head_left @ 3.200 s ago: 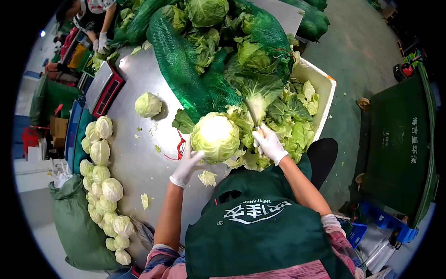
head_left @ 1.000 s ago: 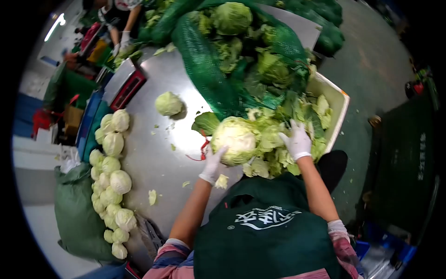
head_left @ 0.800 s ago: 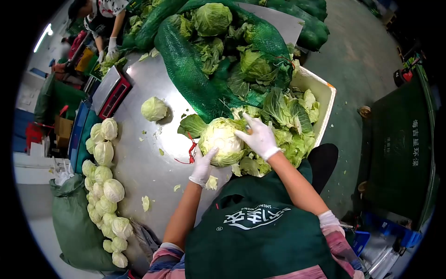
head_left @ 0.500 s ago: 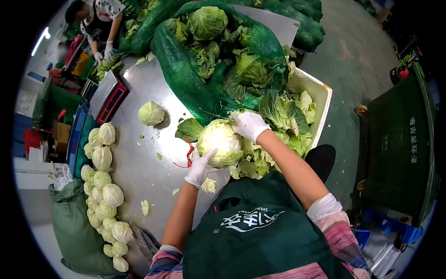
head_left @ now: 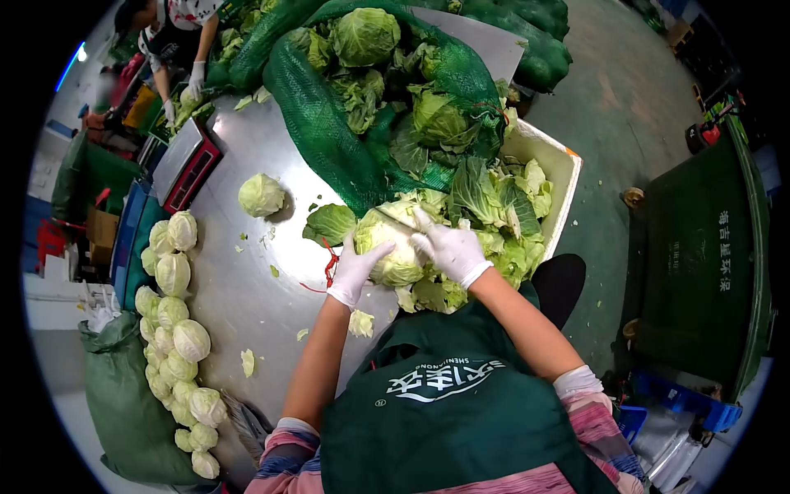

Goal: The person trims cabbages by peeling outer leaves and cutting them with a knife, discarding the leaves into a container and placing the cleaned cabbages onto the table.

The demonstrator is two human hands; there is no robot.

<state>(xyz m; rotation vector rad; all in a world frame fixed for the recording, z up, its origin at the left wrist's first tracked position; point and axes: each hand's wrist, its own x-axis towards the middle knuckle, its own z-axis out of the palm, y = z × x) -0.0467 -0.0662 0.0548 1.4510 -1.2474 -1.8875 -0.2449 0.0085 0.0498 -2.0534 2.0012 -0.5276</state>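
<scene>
A pale, trimmed cabbage (head_left: 397,249) is in front of me at the table's edge. My left hand (head_left: 355,267), in a white glove, grips its left side with thumb and fingers around it. My gloved right hand (head_left: 451,249) is at the cabbage's right side, closed on what looks like a small knife (head_left: 397,219); its thin blade lies across the cabbage top, and the handle is hidden in the hand. A loose green leaf (head_left: 331,224) and a red tie (head_left: 331,262) lie just left of the cabbage.
A green mesh sack (head_left: 329,136) of untrimmed cabbages lies ahead. On the right stands a white foam box (head_left: 564,181) of cut leaves. One cabbage (head_left: 262,195) sits mid-table; several trimmed ones (head_left: 191,340) line the left edge near a red scale (head_left: 191,177). A co-worker (head_left: 177,41) handles cabbage at far left.
My right hand has shifted from the cabbage's upper right down its right side, and the blade now shows across the top. My left hand still holds the cabbage.
</scene>
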